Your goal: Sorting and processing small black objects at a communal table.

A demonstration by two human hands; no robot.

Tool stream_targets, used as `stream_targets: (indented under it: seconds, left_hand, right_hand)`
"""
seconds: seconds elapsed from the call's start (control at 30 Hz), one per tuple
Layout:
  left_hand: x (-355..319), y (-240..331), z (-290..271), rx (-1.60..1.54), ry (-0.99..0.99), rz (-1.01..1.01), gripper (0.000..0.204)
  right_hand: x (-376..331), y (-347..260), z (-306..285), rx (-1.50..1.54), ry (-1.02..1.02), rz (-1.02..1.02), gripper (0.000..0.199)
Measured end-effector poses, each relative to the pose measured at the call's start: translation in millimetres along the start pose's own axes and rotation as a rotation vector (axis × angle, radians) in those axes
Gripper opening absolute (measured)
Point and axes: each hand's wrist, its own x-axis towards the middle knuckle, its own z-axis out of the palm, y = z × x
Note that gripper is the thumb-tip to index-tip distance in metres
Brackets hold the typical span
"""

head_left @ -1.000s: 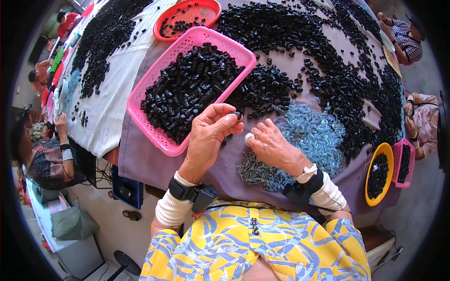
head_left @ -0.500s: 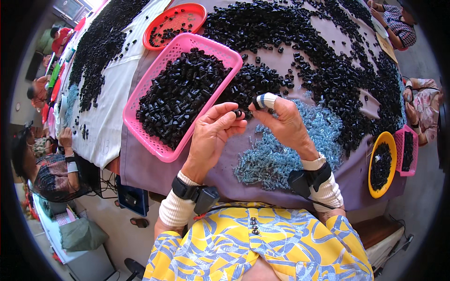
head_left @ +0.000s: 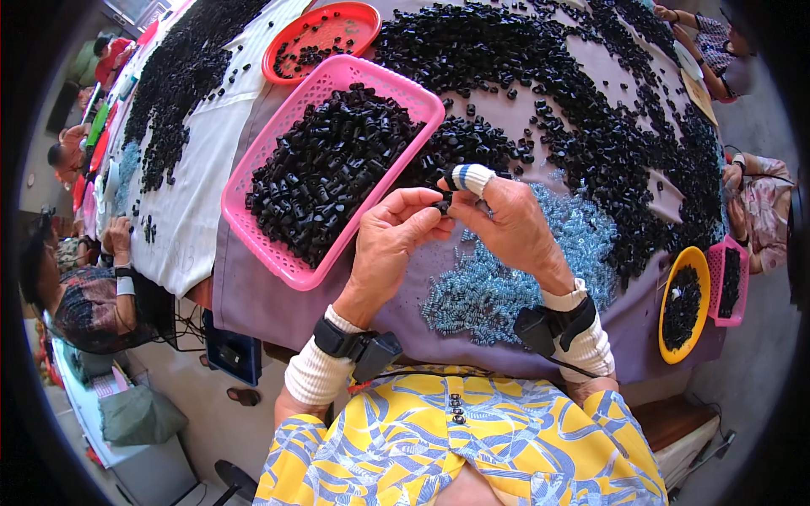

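Observation:
Both hands meet over the purple cloth, between the pink basket and a heap of small pale-blue springs (head_left: 515,266). My left hand (head_left: 384,249) pinches a small black plastic piece (head_left: 442,206) between thumb and fingertips. The fingers of my right hand (head_left: 510,223) are closed at that same piece, touching it from the right. A striped white wrap covers one right finger, and a dark tip shows past it. Whether the right fingers also hold a tiny spring is hidden. Left of my hands, the pink basket (head_left: 245,215) is full of similar black pieces.
Loose black pieces (head_left: 591,118) spread widely over the far table. A red tray (head_left: 371,18) stands beyond the basket; a yellow tray (head_left: 704,291) and a small pink basket (head_left: 715,244) sit at right. Other people work along both sides, including a person (head_left: 84,299) at left.
My right fingertips have come in against the black piece in my left fingers, so the hands now touch around it. The basket stays where it was.

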Motion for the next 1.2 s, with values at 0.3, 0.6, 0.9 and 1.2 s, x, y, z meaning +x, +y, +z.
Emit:
stream_targets:
  seconds: [0.3,0.6,0.9,1.2]
  left_hand:
    - [2.8,28.3,0.7,0.341,-0.048,0.087,0.024]
    - [6.0,27.2,-5.5,0.402,-0.008,0.154,0.023]
    - [5.7,28.1,-3.0,0.250,0.013,0.088,0.024]
    - [6.7,28.1,-3.4,0.248,-0.002,0.158,0.022]
  right_hand:
    - [29.6,-2.7,-4.8,0.056,-0.128,-0.054,0.014]
    - [38.7,2.8,4.9,0.441,-0.174,0.222,0.020]
    - [35.9,3.7,3.2,0.451,-0.206,0.207,0.023]
    - [33.6,6.6,8.7,0.560,-0.178,0.251,0.020]
